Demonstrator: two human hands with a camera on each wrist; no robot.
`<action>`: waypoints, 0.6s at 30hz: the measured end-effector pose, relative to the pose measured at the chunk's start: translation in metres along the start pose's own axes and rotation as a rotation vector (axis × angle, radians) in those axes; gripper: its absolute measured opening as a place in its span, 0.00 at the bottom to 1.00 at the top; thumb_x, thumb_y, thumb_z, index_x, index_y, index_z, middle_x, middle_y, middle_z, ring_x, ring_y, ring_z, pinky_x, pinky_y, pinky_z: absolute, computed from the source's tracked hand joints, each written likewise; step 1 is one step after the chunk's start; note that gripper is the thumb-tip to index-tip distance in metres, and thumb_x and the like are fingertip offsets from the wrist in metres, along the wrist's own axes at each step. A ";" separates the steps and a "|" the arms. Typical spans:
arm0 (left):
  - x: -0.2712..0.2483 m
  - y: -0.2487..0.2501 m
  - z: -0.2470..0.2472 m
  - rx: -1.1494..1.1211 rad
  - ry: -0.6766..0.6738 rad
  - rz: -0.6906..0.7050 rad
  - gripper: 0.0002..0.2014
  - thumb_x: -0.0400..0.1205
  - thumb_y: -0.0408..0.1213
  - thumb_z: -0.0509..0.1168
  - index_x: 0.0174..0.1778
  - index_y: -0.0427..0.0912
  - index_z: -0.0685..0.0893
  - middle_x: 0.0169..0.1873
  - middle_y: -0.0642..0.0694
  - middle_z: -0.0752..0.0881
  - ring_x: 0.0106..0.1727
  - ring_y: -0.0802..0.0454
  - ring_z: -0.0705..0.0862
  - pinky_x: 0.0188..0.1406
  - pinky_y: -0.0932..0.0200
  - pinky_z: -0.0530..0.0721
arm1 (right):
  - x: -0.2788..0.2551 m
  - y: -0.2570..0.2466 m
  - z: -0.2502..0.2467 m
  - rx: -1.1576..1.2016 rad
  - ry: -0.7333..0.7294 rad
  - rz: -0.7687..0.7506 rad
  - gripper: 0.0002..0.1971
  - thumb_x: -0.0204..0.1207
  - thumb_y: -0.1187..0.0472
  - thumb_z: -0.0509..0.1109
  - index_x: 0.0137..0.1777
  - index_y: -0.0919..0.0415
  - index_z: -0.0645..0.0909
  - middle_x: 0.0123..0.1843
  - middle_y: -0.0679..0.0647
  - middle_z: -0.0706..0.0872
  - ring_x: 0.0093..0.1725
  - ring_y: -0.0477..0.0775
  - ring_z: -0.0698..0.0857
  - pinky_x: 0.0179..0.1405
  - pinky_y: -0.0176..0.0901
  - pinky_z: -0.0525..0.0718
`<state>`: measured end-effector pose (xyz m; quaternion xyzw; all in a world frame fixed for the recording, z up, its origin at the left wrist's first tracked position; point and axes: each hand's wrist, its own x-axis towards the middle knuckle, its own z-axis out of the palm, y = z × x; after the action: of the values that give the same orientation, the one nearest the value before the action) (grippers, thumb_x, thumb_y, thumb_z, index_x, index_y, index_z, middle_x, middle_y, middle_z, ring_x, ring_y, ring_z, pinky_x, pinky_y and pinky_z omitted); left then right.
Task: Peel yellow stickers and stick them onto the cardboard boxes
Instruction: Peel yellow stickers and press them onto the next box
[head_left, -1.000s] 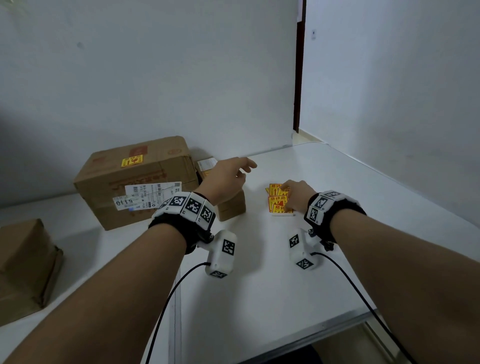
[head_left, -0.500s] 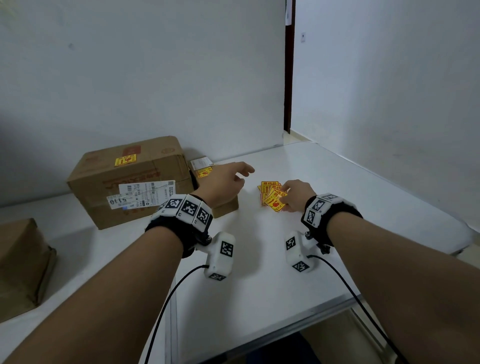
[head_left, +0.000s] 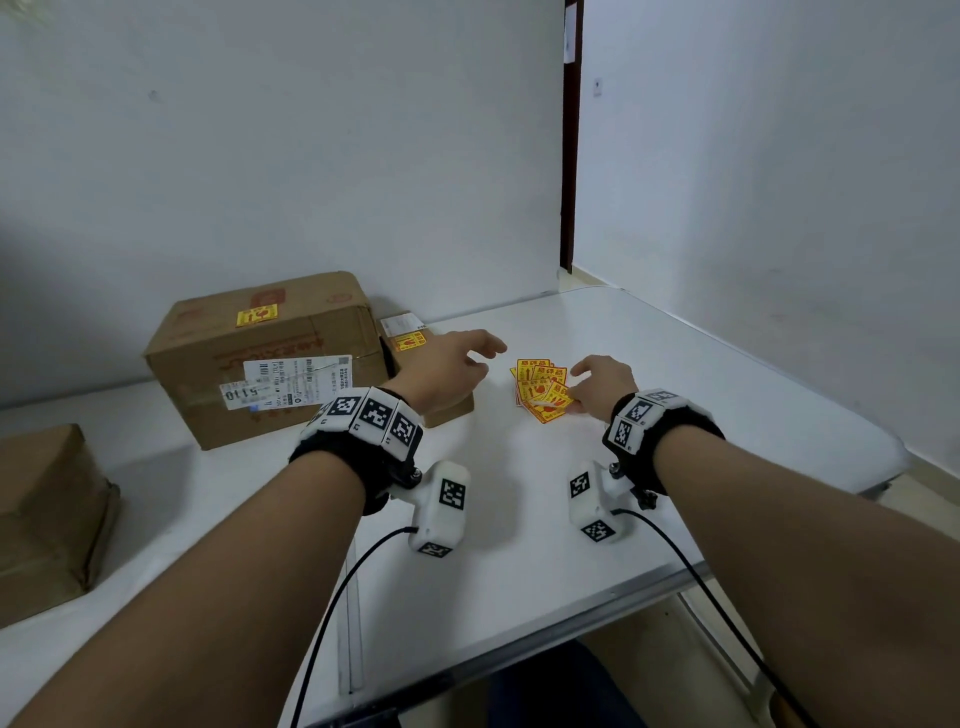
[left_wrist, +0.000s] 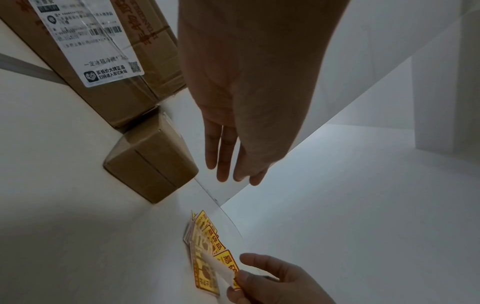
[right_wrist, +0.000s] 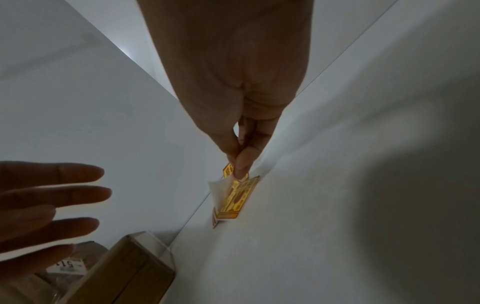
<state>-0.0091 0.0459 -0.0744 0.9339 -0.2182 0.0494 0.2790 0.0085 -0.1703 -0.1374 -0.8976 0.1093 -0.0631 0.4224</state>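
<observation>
A fanned pile of yellow stickers (head_left: 540, 387) lies on the white table (head_left: 519, 519). My right hand (head_left: 597, 384) pinches the near edge of the top yellow sticker (right_wrist: 233, 195) between thumb and forefinger, and its white backing curls up (left_wrist: 221, 271). My left hand (head_left: 447, 364) hovers open with straight fingers (left_wrist: 226, 164) just left of the pile, above a small cardboard box (left_wrist: 150, 164). The large cardboard box (head_left: 265, 358) behind it carries a yellow sticker (head_left: 256, 315) on top. The small box also shows a yellow sticker (head_left: 409, 341).
A third cardboard box (head_left: 47, 514) sits at the table's left edge. White walls close in behind and to the right, with a dark door frame (head_left: 571, 156) at the corner. The table's front edge (head_left: 519, 649) runs near my forearms.
My left hand has come off the small box and shifted right toward the sticker pile. My right hand has lifted a sticker's edge from the pile.
</observation>
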 end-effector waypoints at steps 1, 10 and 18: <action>-0.001 0.001 -0.001 -0.020 0.000 -0.010 0.18 0.82 0.31 0.61 0.65 0.52 0.82 0.61 0.55 0.85 0.53 0.56 0.84 0.60 0.54 0.81 | -0.002 0.000 -0.002 0.020 0.025 0.009 0.16 0.71 0.68 0.75 0.59 0.64 0.83 0.59 0.62 0.86 0.53 0.61 0.89 0.56 0.53 0.87; -0.017 -0.003 -0.011 -0.478 0.037 -0.251 0.13 0.84 0.34 0.65 0.64 0.39 0.82 0.53 0.43 0.86 0.46 0.52 0.84 0.51 0.57 0.86 | -0.033 -0.051 -0.002 0.311 -0.017 -0.270 0.06 0.77 0.68 0.69 0.48 0.60 0.87 0.42 0.53 0.86 0.34 0.49 0.84 0.40 0.41 0.88; -0.068 -0.052 -0.059 -0.562 0.201 -0.369 0.08 0.81 0.37 0.70 0.49 0.35 0.89 0.38 0.44 0.88 0.39 0.54 0.85 0.46 0.60 0.87 | -0.067 -0.131 0.056 0.398 -0.106 -0.474 0.08 0.76 0.67 0.70 0.50 0.57 0.89 0.44 0.47 0.86 0.41 0.45 0.82 0.49 0.39 0.83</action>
<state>-0.0461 0.1432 -0.0657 0.8348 -0.0224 0.0278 0.5493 -0.0265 -0.0306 -0.0730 -0.7997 -0.1396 -0.1330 0.5687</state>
